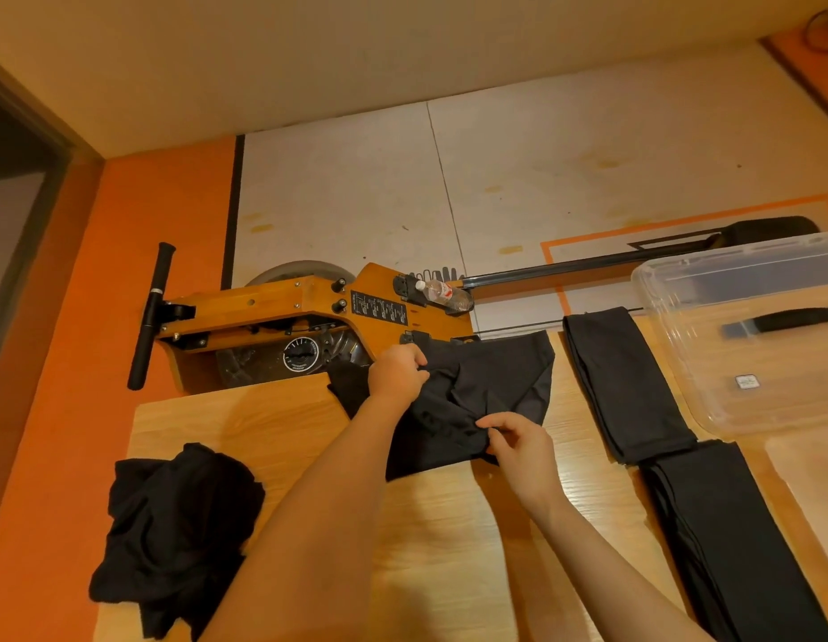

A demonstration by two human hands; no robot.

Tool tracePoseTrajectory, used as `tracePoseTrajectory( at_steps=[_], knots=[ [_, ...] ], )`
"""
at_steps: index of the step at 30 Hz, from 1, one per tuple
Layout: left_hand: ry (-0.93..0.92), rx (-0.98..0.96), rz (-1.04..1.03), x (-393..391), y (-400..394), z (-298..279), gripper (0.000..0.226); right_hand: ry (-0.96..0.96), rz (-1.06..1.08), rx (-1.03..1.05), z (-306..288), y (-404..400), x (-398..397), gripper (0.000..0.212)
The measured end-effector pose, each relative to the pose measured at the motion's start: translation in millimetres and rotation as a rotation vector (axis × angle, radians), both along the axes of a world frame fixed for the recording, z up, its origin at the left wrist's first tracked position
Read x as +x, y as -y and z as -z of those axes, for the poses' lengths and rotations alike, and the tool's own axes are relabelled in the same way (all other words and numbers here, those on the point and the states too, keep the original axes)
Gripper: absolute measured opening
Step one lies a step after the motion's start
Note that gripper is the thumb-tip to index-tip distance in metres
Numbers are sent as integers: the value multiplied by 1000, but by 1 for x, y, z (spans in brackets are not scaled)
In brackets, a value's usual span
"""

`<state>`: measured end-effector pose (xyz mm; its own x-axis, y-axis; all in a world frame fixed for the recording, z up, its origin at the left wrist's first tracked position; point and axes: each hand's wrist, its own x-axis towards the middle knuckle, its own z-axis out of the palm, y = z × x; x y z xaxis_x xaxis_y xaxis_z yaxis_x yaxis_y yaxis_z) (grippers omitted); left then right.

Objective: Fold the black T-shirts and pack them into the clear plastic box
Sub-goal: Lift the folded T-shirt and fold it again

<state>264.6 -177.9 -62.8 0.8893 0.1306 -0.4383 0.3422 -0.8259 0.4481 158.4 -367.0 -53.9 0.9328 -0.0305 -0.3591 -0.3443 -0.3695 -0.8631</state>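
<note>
A black T-shirt (495, 386) lies rumpled at the far middle of the wooden table (430, 549). My left hand (396, 375) grips its far left part. My right hand (521, 444) pinches a fold near its front edge. A crumpled heap of black T-shirts (171, 525) sits at the table's left. Two folded black T-shirts lie in long strips on the right, one farther back (625, 382) and one nearer (736, 539). The clear plastic box (750, 335) stands at the far right, with nothing black inside it.
Behind the table stands a wooden rowing machine (310, 312) with a black handle bar (153, 312) and a plastic bottle (444, 294) on it. The floor is orange at the left and white beyond. The table's far edge runs just past the shirt.
</note>
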Motion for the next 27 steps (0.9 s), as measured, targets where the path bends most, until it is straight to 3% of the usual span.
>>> tracePoseTrajectory(
  at_steps=[4,10,21,27],
  knots=[
    [-15,22,23,3,3,3,10,-19,6,-34,-2,4,0,31],
    [-43,74,32,5,3,7,20,-40,120,17,-14,2,-2,19],
    [-18,-210,-169,15,-14,-9,18,16,266,-20,-23,21,12,8],
    [-25,-283,-92,19,-19,-20,24,29,261,-85,-25,23,24,22]
  ],
)
